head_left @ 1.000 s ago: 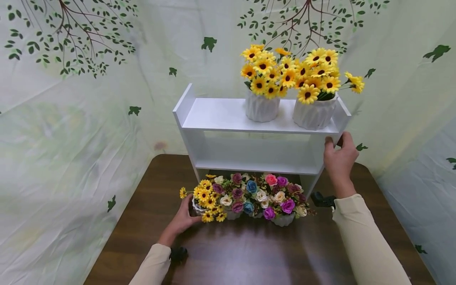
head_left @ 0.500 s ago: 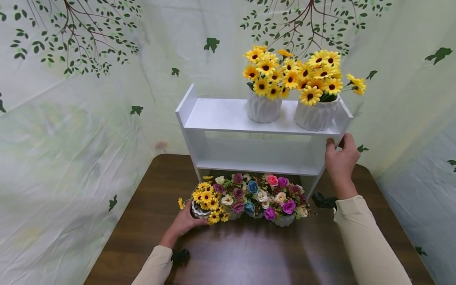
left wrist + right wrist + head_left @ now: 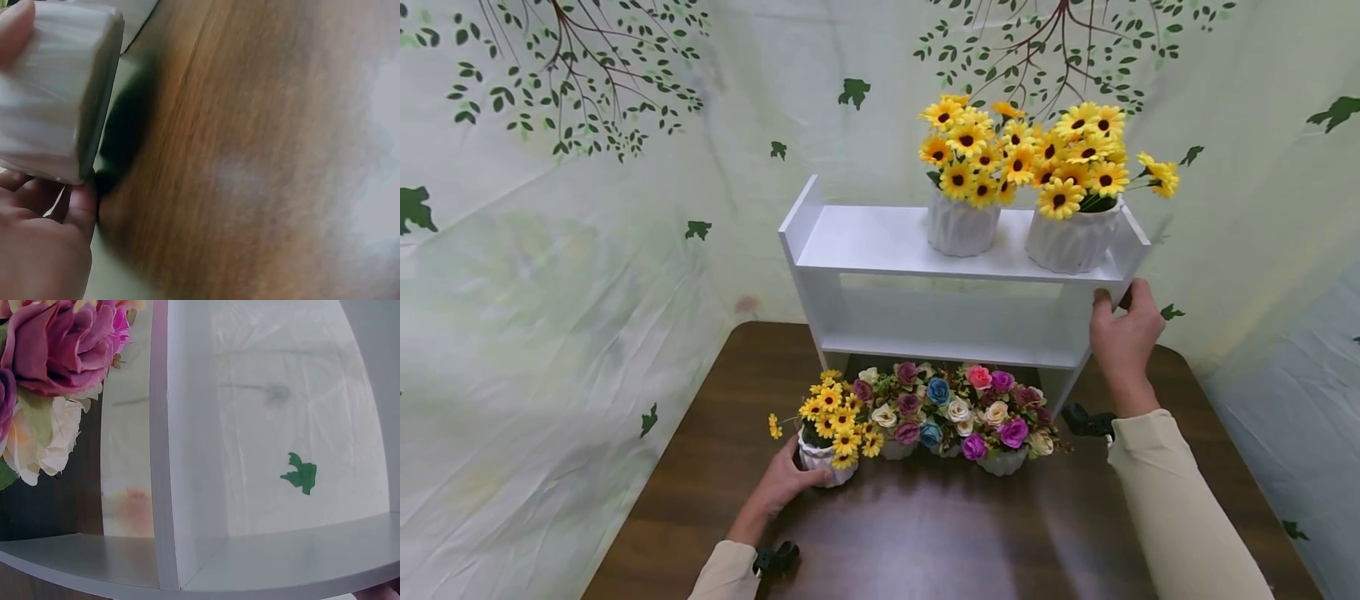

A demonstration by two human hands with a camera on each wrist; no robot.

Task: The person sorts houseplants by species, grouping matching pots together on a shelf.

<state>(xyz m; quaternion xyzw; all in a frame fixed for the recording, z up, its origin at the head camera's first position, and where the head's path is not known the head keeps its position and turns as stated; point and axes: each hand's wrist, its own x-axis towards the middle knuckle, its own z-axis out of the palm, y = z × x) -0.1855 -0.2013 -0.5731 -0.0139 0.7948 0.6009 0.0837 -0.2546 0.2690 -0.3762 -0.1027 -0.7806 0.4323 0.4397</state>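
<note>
My left hand [image 3: 781, 485] grips a white ribbed flowerpot [image 3: 844, 475] of small yellow sunflowers, its thumb on the near side. In the left wrist view the pot [image 3: 53, 94] appears close up, its lower edge over the wood and a dark shadow beside it. My right hand [image 3: 1124, 342] grips the right side panel of a white two-board shelf unit [image 3: 865, 242], just under the top board. Only a bit of that hand's finger [image 3: 378, 592] shows at the right wrist view's lower corner. Two potted sunflowers [image 3: 964, 229] [image 3: 1071, 242] stand on the top board's right half.
Several pots of artificial roses [image 3: 955, 408], purple, blue, cream and pink, stand in a row before the shelf's lower opening. The brown wooden table [image 3: 910, 533] spreads in front of them. A leaf-printed cloth backdrop [image 3: 625, 275] hangs behind and at both sides.
The left hand has drawn the sunflower pot toward the near side and slightly left, away from the roses. The right hand keeps its grip on the shelf panel; the head view has shifted slightly.
</note>
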